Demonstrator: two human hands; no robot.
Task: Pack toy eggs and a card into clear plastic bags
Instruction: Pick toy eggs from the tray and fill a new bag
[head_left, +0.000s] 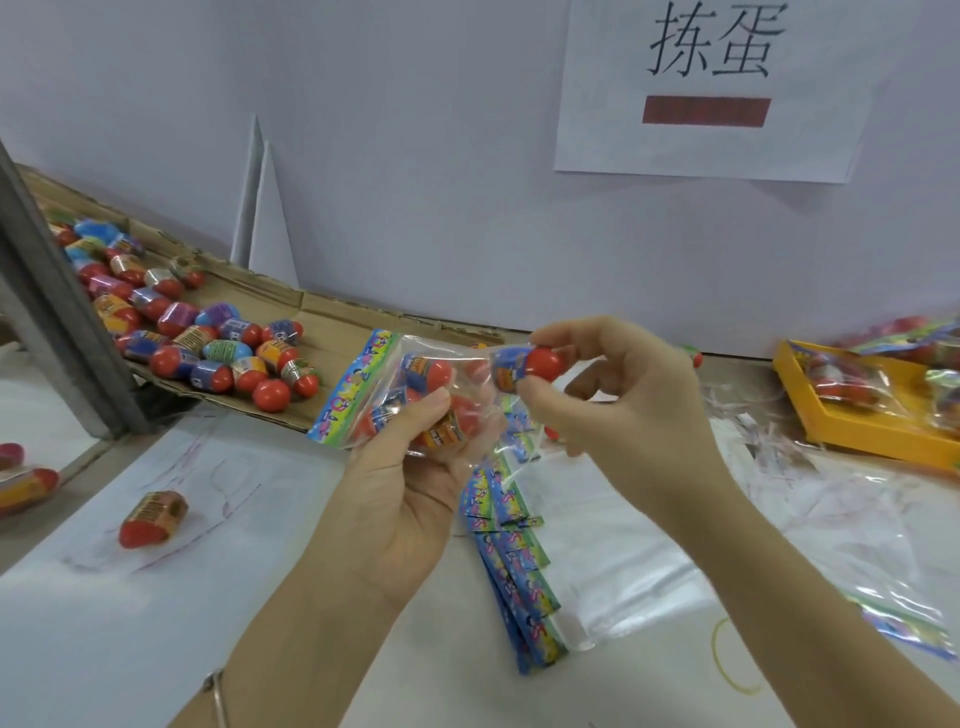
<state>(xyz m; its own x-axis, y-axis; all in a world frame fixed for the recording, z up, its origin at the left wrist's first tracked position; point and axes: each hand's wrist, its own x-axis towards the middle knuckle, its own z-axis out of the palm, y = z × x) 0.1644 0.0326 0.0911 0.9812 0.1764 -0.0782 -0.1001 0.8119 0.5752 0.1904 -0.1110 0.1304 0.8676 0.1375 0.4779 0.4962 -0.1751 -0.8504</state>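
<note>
My left hand (410, 483) grips a clear plastic bag (415, 384) from below; the bag has a colourful card strip (349, 389) at its left end and several red toy eggs inside. My right hand (618, 395) pinches one red egg with a blue wrapper (527, 366) at the bag's open right end. A pile of loose toy eggs (208, 332) lies on flattened cardboard (291, 306) at the left. A stack of empty bags with card headers (519, 561) lies on the table under my hands.
One loose egg (152, 519) lies on the white table at the left. A yellow tray (852, 421) with filled bags stands at the right. A grey post (57, 312) rises at the left. A yellow rubber band (727, 654) and clear plastic sheets lie at the lower right.
</note>
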